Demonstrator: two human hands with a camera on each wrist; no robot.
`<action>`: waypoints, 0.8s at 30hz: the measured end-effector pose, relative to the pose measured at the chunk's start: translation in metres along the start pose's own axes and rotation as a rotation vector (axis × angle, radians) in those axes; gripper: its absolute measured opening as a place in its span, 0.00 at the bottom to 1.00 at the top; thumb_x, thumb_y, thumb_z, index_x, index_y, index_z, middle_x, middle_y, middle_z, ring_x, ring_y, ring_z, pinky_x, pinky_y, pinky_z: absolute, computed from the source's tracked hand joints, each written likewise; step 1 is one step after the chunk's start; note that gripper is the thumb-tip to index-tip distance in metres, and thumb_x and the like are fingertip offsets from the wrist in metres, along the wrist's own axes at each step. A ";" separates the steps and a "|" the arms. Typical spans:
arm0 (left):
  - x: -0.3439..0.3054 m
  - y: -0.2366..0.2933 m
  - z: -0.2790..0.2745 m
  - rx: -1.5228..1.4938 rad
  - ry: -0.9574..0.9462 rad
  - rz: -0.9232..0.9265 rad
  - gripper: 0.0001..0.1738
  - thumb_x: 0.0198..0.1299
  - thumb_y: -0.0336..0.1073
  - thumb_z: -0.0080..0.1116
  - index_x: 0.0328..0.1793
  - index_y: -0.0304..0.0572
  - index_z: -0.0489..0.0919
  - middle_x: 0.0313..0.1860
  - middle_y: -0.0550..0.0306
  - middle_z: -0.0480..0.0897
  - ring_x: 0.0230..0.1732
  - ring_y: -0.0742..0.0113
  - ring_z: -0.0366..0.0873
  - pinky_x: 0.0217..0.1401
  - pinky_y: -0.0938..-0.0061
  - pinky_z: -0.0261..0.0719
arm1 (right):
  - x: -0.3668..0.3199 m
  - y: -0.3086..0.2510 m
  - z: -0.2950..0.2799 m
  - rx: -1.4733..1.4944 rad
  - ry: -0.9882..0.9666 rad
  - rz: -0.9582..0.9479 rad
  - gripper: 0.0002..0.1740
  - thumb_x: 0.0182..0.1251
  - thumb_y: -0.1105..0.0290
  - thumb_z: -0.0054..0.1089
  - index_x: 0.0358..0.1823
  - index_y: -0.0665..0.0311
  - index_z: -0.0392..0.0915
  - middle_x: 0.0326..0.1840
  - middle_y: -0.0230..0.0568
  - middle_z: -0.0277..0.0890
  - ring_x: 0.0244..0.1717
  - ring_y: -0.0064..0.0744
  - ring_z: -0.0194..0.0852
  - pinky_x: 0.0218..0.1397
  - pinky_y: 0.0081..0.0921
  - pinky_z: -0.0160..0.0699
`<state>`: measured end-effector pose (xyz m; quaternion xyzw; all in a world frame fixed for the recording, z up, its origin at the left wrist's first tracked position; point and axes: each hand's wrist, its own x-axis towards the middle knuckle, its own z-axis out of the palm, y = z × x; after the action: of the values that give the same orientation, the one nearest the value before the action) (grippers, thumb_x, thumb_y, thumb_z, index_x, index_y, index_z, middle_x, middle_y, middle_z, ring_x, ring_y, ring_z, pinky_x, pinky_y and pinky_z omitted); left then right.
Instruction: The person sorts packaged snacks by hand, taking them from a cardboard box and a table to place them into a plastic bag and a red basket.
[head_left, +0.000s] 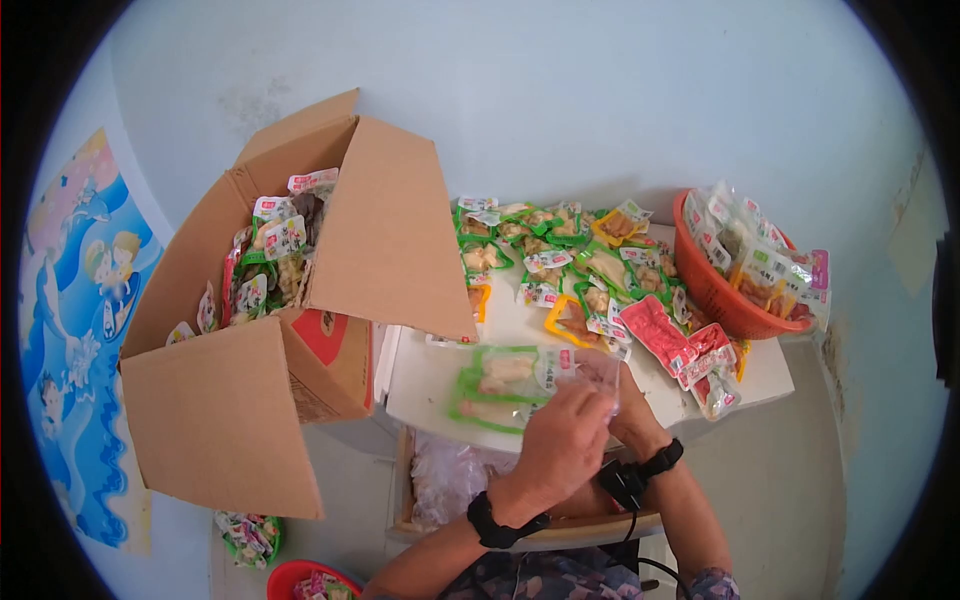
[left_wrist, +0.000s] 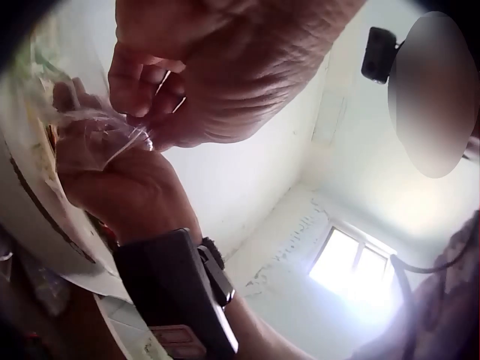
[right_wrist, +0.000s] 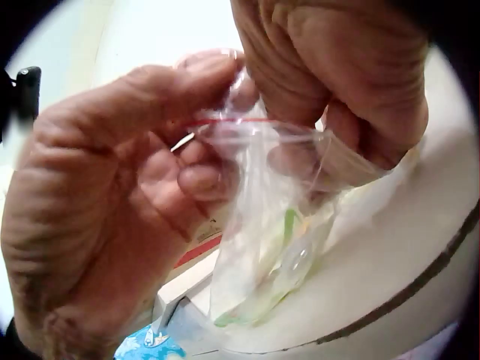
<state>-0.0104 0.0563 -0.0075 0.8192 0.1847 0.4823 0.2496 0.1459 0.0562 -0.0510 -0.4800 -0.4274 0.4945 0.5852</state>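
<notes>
Nearest the lens, the left hand (head_left: pixel 565 445) and the right hand (head_left: pixel 630 408) meet at lower centre, both pinching the mouth of the clear zip bag (head_left: pixel 505 385), which lies on the bench (head_left: pixel 425 385), long axis running leftward from the hands, green packets (head_left: pixel 490 412) inside.

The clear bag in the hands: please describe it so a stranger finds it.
On the white table, right of the big cardboard box, lies the clear bag. The left hand and right hand pinch its mouth. Unlike the loose packets nearby, it holds green packets inside.
</notes>
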 end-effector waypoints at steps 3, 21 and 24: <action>0.001 0.007 0.004 -0.157 -0.086 -0.014 0.07 0.63 0.25 0.62 0.46 0.37 0.78 0.41 0.48 0.80 0.42 0.45 0.81 0.45 0.57 0.80 | -0.010 -0.011 0.001 -0.179 0.027 -0.058 0.14 0.73 0.75 0.64 0.56 0.70 0.78 0.40 0.31 0.80 0.39 0.17 0.77 0.38 0.21 0.78; -0.052 -0.038 -0.071 0.544 -0.039 -0.217 0.21 0.56 0.33 0.70 0.57 0.41 0.82 0.54 0.53 0.80 0.59 0.49 0.75 0.61 0.55 0.72 | -0.029 -0.006 0.001 -0.319 0.142 0.033 0.13 0.66 0.72 0.77 0.42 0.68 0.79 0.32 0.31 0.81 0.34 0.19 0.81 0.34 0.22 0.80; -0.047 -0.034 -0.072 0.595 -0.141 -0.227 0.22 0.57 0.34 0.67 0.59 0.44 0.83 0.54 0.56 0.81 0.59 0.52 0.75 0.60 0.55 0.72 | -0.025 -0.001 0.004 -0.511 0.215 -0.176 0.10 0.66 0.72 0.73 0.35 0.72 0.81 0.28 0.40 0.82 0.28 0.23 0.76 0.32 0.30 0.77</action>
<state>-0.0984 0.0746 -0.0308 0.8616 0.3901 0.3184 0.0637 0.1384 0.0321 -0.0501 -0.6226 -0.5137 0.2643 0.5278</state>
